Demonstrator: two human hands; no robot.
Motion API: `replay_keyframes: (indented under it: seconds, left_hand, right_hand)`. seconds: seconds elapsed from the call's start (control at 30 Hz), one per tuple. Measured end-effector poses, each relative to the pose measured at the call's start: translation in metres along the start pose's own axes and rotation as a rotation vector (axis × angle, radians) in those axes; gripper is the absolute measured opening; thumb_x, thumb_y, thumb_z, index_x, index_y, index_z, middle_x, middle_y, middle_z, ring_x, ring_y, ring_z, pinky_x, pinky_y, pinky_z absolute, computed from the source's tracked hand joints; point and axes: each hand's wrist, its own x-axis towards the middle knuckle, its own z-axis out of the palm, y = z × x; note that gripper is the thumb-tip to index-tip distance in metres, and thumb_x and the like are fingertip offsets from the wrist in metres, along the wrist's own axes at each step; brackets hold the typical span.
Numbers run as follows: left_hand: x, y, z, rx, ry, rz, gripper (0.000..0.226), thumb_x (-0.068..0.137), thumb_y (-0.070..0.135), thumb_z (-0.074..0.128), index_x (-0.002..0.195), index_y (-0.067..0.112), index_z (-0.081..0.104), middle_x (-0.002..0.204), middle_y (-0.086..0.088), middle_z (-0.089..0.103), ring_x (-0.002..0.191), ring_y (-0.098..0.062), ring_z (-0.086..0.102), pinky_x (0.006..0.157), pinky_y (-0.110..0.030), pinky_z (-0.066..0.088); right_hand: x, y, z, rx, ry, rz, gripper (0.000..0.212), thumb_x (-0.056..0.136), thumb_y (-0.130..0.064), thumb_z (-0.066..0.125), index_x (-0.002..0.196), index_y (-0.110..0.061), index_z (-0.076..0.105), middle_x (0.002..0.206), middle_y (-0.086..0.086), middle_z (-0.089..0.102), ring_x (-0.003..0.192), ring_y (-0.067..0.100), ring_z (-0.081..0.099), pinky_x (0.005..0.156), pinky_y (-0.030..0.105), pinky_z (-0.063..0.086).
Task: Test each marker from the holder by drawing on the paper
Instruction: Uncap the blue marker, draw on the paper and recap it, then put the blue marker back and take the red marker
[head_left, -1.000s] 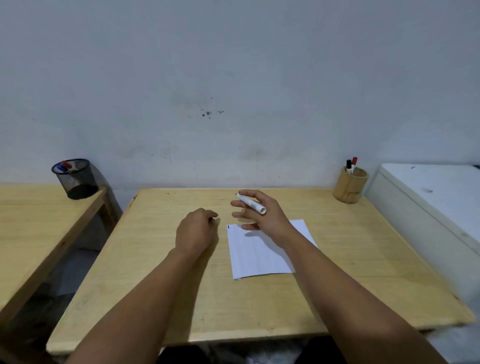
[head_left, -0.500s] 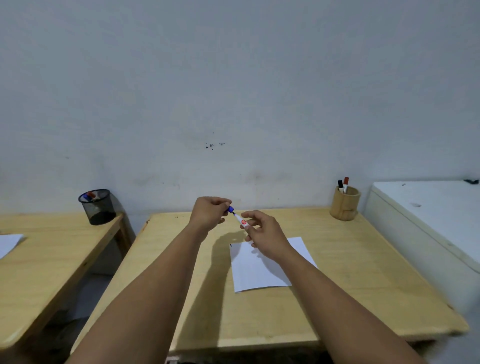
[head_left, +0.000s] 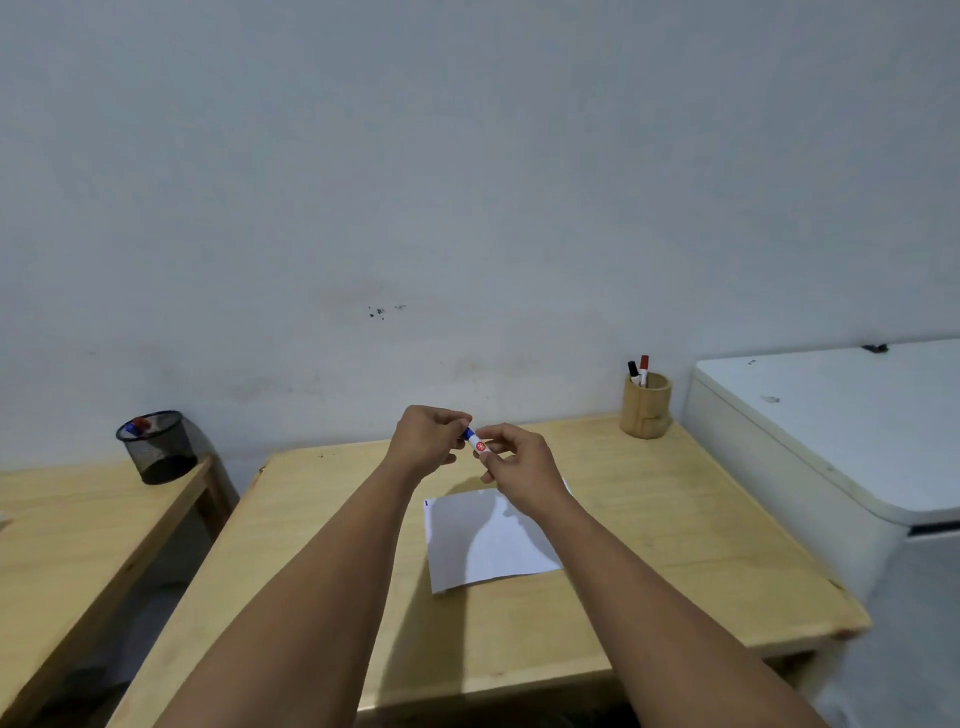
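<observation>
A white marker (head_left: 478, 446) with a blue cap is pinched between the left hand (head_left: 427, 441) and right hand (head_left: 514, 467), above the tabletop's (head_left: 675, 519) far edge.

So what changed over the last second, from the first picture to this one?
Both hands rose off the table. The left hand, earlier a fist resting on the wood, now pinches the blue cap end of the marker that the right hand holds. The paper and bamboo holder stayed put.

Plain study rm: wood desks (head_left: 649, 519), pen cups (head_left: 645, 404), bare wall (head_left: 467, 156).
</observation>
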Motion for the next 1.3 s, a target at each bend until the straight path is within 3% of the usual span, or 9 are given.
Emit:
replay_keyframes:
  seconds: [0.13,0.23,0.47,0.67,0.93,1.03,1.13,1.23,1.3]
  left_hand:
    - [0.013,0.013,0.045,0.005,-0.163,-0.003,0.037,0.102,0.025,0.057,0.138,0.021,0.063,0.108,-0.007,0.071,0.099,-0.026,0.064,0.079,-0.033,0.055]
    - [0.036,0.021,0.091,0.118,-0.197,0.098,0.056,0.1,0.021,0.055,0.155,0.028,0.042,0.117,-0.002,0.066,0.096,-0.021,0.061,0.084,-0.033,0.051]
    - [0.093,0.025,0.203,0.281,-0.197,0.184,0.083,0.09,0.034,0.074,0.16,0.025,0.029,0.152,-0.007,0.051,0.136,-0.025,0.052,0.108,-0.043,0.047]
    - [0.13,0.022,0.284,0.275,-0.189,0.175,0.105,0.077,0.048,0.083,0.16,0.023,0.025,0.16,-0.007,0.041,0.142,-0.026,0.046,0.107,-0.043,0.046]
    - [0.151,0.015,0.319,0.226,-0.091,0.222,0.077,0.071,0.058,0.084,0.135,0.032,0.05,0.127,0.011,0.067,0.112,-0.014,0.065,0.08,-0.035,0.055]
    - [0.153,0.01,0.321,0.229,-0.066,0.218,0.071,0.072,0.057,0.082,0.131,0.035,0.05,0.12,0.012,0.07,0.105,-0.013,0.068,0.078,-0.038,0.058]
    - [0.153,0.009,0.32,0.242,-0.064,0.214,0.07,0.071,0.057,0.082,0.129,0.036,0.05,0.118,0.013,0.071,0.103,-0.013,0.069,0.079,-0.04,0.058]
    - [0.153,0.009,0.319,0.26,-0.07,0.204,0.068,0.07,0.056,0.083,0.128,0.038,0.05,0.117,0.015,0.071,0.103,-0.014,0.069,0.08,-0.042,0.058]
    - [0.154,0.009,0.319,0.27,-0.074,0.2,0.069,0.071,0.056,0.083,0.128,0.038,0.049,0.116,0.015,0.071,0.103,-0.014,0.069,0.08,-0.042,0.058]
  right_hand:
    - [0.017,0.016,-0.051,-0.035,0.072,0.051,0.036,0.103,-0.012,0.067,0.139,-0.017,0.067,0.096,0.0,0.067,0.072,0.016,0.071,0.064,0.024,0.05]
    - [0.051,0.018,-0.115,-0.132,0.29,0.037,0.028,0.1,-0.005,0.065,0.125,-0.012,0.076,0.087,-0.001,0.064,0.079,0.019,0.061,0.074,0.027,0.045]
    - [0.127,0.01,-0.242,-0.184,0.684,0.004,0.009,0.099,-0.015,0.067,0.104,-0.013,0.074,0.081,-0.004,0.071,0.076,0.017,0.067,0.075,0.031,0.053]
    - [0.171,0.043,-0.272,-0.241,0.63,0.096,0.02,0.095,-0.011,0.074,0.114,-0.013,0.069,0.097,-0.002,0.07,0.09,0.023,0.071,0.088,0.039,0.058]
    - [0.201,0.07,-0.269,-0.261,0.528,0.119,0.016,0.089,-0.013,0.074,0.102,-0.017,0.065,0.094,0.0,0.072,0.09,0.023,0.073,0.087,0.041,0.062]
    - [0.202,0.074,-0.266,-0.299,0.511,0.137,0.009,0.085,-0.028,0.073,0.084,-0.027,0.064,0.083,-0.01,0.069,0.081,0.017,0.069,0.084,0.041,0.059]
    - [0.202,0.073,-0.263,-0.312,0.534,0.183,0.017,0.081,-0.046,0.07,0.088,-0.031,0.069,0.092,-0.014,0.073,0.095,0.016,0.07,0.097,0.046,0.055]
    - [0.203,0.071,-0.264,-0.376,0.493,0.255,0.023,0.08,-0.046,0.068,0.097,-0.03,0.072,0.09,-0.019,0.072,0.096,0.015,0.067,0.099,0.044,0.045]
    - [0.206,0.071,-0.263,-0.424,0.411,0.309,0.023,0.077,-0.045,0.071,0.079,-0.022,0.069,0.073,-0.016,0.068,0.085,0.018,0.067,0.091,0.043,0.047]
